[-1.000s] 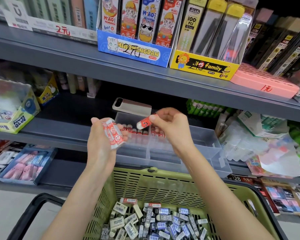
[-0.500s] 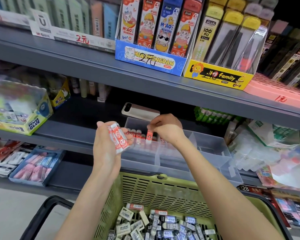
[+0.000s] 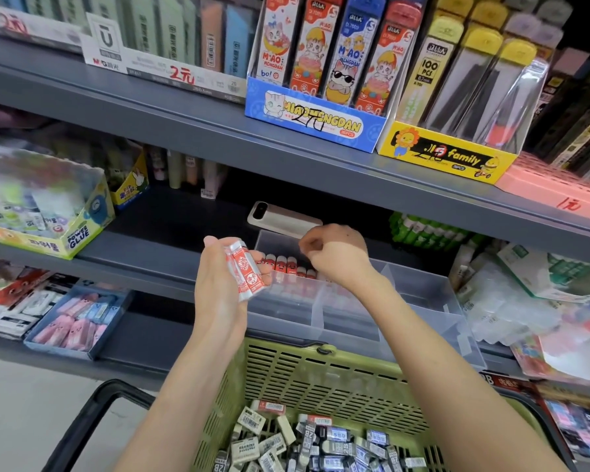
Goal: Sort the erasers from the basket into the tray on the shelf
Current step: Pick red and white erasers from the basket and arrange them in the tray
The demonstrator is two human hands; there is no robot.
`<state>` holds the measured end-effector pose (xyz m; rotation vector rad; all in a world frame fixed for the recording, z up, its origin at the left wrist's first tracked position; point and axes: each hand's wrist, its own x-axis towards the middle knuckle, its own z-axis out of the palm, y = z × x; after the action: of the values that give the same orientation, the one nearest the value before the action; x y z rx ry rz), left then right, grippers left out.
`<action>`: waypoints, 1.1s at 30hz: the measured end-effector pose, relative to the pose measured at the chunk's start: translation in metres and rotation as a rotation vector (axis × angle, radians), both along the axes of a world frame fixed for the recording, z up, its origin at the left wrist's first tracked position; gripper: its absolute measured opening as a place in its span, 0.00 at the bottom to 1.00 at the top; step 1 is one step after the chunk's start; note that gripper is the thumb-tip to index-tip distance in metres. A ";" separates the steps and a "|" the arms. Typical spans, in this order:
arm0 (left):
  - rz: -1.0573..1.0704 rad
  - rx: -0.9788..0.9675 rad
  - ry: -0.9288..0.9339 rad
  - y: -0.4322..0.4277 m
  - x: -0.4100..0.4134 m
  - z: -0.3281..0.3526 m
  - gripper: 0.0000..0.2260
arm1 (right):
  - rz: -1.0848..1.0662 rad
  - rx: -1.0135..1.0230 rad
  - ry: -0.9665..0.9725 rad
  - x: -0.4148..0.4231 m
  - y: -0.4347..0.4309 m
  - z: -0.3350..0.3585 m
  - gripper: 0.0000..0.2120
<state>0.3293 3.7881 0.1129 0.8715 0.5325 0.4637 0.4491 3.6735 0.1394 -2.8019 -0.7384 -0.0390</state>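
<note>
The left grip (image 3: 223,284) is holding a few red erasers (image 3: 249,272) in curled fingers, just left of the tray (image 3: 419,294) on the shelf (image 3: 150,258). Right of that grip, an eraser row (image 3: 288,264) is standing in the tray's back-left compartment, reaching under the right grip (image 3: 334,255). That grip is hanging there with fingers curled; I cannot tell whether it is pinching anything. Below both grips, the basket (image 3: 321,379) is carrying loose erasers (image 3: 321,439).
</note>
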 end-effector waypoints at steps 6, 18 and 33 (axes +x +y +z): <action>-0.011 -0.001 -0.006 0.000 -0.001 0.000 0.18 | 0.087 -0.187 -0.101 0.009 0.002 -0.020 0.11; -0.038 0.054 -0.023 -0.001 0.001 -0.003 0.18 | 0.069 -0.168 0.143 0.012 0.007 -0.025 0.16; -0.246 0.219 -0.026 -0.010 0.001 -0.008 0.15 | 0.324 0.499 0.399 -0.057 -0.004 0.021 0.04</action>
<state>0.3301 3.7778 0.1052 1.1245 0.3482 0.3108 0.3917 3.6692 0.1600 -2.1043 -0.9167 0.3347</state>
